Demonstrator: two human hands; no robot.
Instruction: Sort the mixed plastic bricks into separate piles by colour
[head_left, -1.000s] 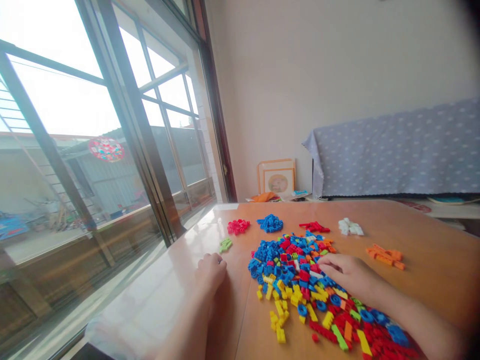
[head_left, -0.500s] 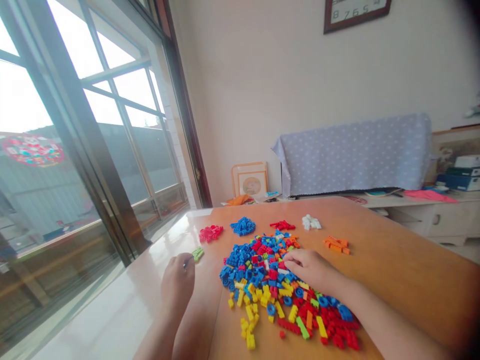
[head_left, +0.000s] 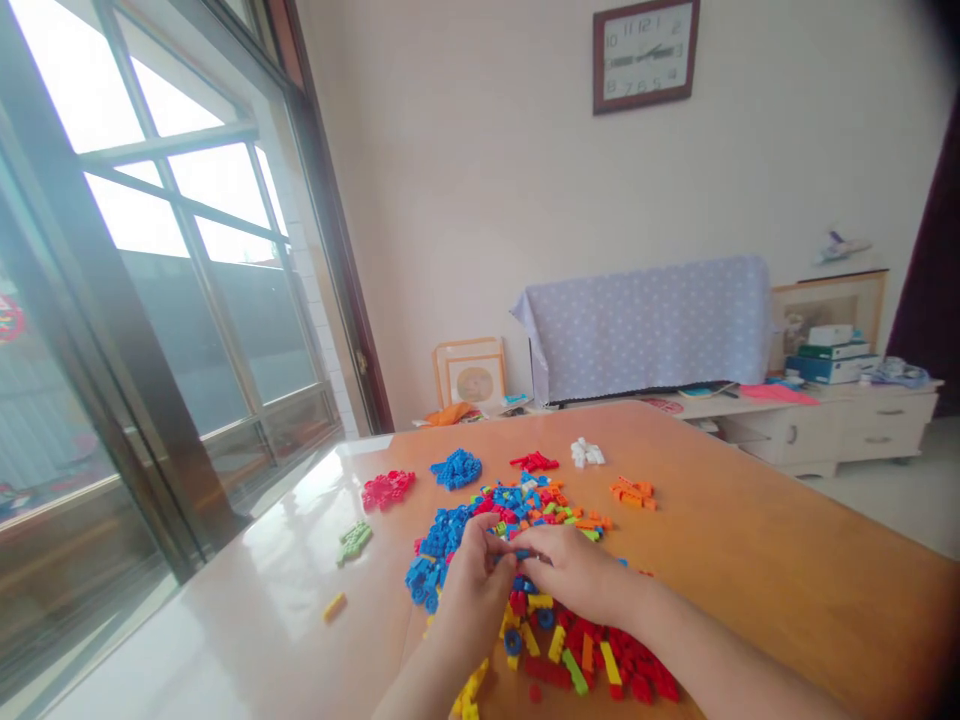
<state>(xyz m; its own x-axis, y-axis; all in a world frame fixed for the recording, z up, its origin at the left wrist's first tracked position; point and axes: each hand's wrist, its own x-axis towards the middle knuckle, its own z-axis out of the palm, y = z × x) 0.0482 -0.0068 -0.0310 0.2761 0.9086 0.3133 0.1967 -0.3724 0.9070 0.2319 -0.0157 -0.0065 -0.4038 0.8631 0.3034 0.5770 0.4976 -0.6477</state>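
Observation:
My left hand (head_left: pixel 474 568) and my right hand (head_left: pixel 574 572) meet over the big mixed pile of toy building bricks (head_left: pixel 442 540). Both sets of fingers are closed around a small blue building brick (head_left: pixel 523 553), mostly covered by the fingertips. Red, yellow, blue, green and orange bricks lie under and around the hands. Part of the pile is hidden behind my wrists and forearms. Off to the left, a single yellow brick (head_left: pixel 334 607) rests on the table.
Small sorted heaps ring the pile: light green (head_left: pixel 354 541), pinkish red (head_left: pixel 388 489), blue (head_left: pixel 456 468), red (head_left: pixel 535 461), white (head_left: pixel 586 452) and orange (head_left: pixel 634 493). Beyond the wooden table (head_left: pixel 750 560) stands a low white cabinet (head_left: pixel 862 430). A window (head_left: pixel 225 300) lies left.
My left hand has moved right from beside the green heap to meet my right hand over the pile. The yellow brick at left now shows. The view has turned right and up.

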